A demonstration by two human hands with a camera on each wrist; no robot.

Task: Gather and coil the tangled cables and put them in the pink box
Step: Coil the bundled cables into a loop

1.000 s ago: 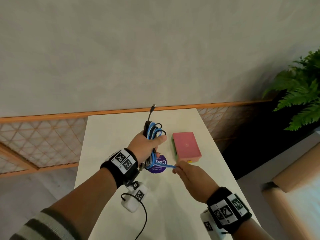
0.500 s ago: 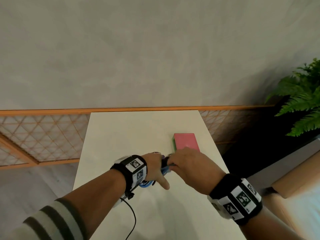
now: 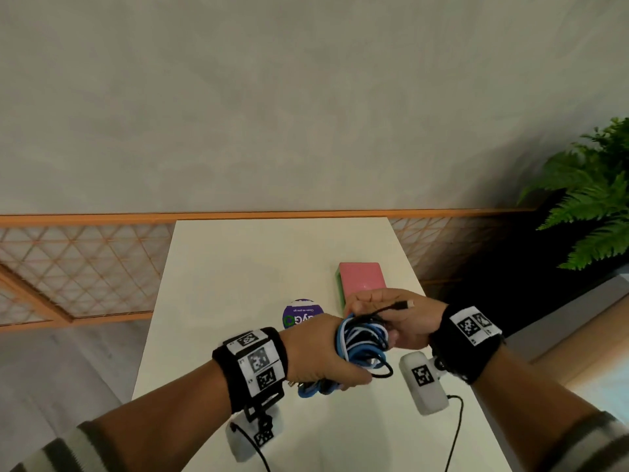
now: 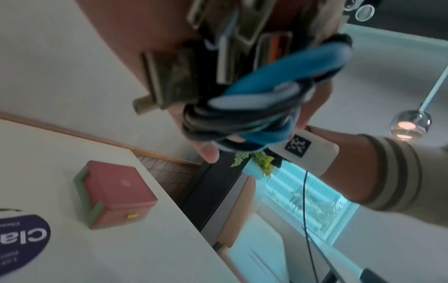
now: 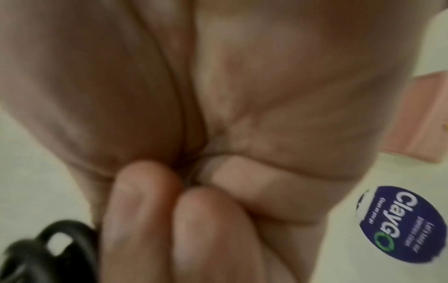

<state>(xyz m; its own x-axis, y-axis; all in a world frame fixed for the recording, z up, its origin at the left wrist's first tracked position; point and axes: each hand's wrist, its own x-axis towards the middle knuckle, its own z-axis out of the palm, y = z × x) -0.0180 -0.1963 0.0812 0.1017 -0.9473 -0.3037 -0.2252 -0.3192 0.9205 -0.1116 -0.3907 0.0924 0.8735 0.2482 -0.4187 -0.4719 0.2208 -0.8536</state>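
Observation:
A bundle of blue, white and black cables (image 3: 362, 342) hangs above the white table (image 3: 238, 267), held between both hands. My left hand (image 3: 340, 373) grips the bundle from the left, fingers curled round it. My right hand (image 3: 384, 321) holds its right side with curled fingers, and a black cable end with a metal plug (image 3: 405, 304) lies across that hand. In the left wrist view the coils (image 4: 254, 107) and several plugs (image 4: 169, 80) fill the palm. The pink box (image 3: 362, 279) sits shut, just beyond my right hand; it also shows as the pink box (image 4: 114, 193).
A round purple sticker (image 3: 299, 313) lies flat on the table left of the box. The table's right edge (image 3: 425, 301) runs close to the box. A fern (image 3: 595, 199) stands at the far right, and a lattice rail (image 3: 85, 267) lines the wall behind.
The left hand has turned the bundle from upright to lying sideways and brought it nearer. The right hand has gone from pinching a blue strand to holding the bundle with the black plug end.

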